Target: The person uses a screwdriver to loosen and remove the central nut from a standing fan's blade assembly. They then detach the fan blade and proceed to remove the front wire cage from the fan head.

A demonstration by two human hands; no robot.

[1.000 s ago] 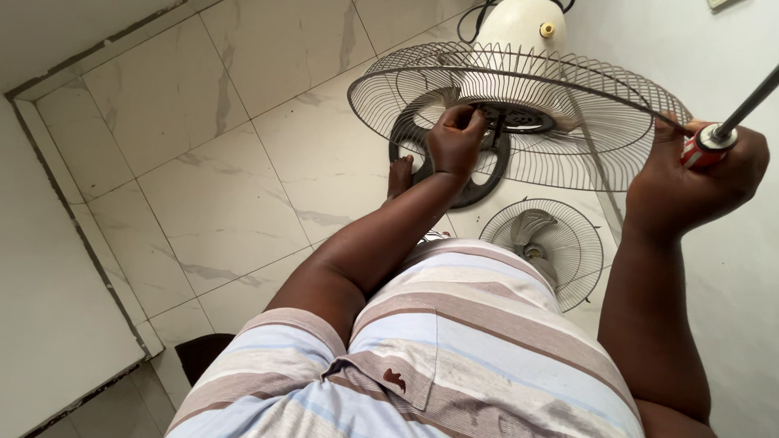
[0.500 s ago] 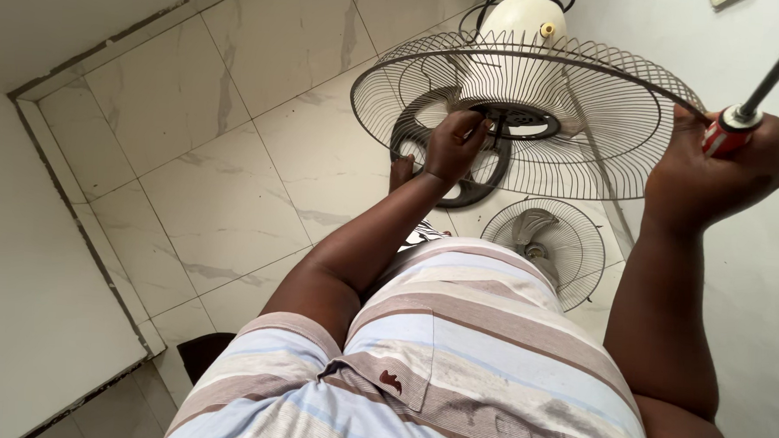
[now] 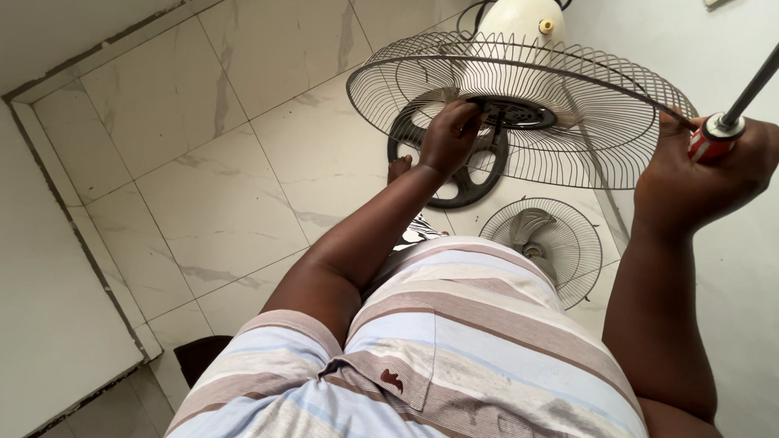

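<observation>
A wire fan guard (image 3: pixel 586 122), the rear half of a cage, sits on the white motor housing (image 3: pixel 521 14) of a standing fan. My left hand (image 3: pixel 450 134) reaches inside the cage, fingers closed at the dark round hub (image 3: pixel 521 115) at its centre. My right hand (image 3: pixel 707 167) grips a screwdriver (image 3: pixel 754 82) with a red handle and a long dark shaft pointing up and right; the same hand also touches the cage's rim.
On the marbled tile floor (image 3: pixel 233 195) lie the front guard with a grey blade (image 3: pixel 542 243) and a black round fan base (image 3: pixel 466 174). A foot (image 3: pixel 399 167) shows beside the base. A white wall (image 3: pixel 737 278) stands to the right, another at left.
The fan cage has tilted and shifted slightly. My left hand has moved deeper toward the hub. My right hand with the screwdriver has risen a little and stays on the rim.
</observation>
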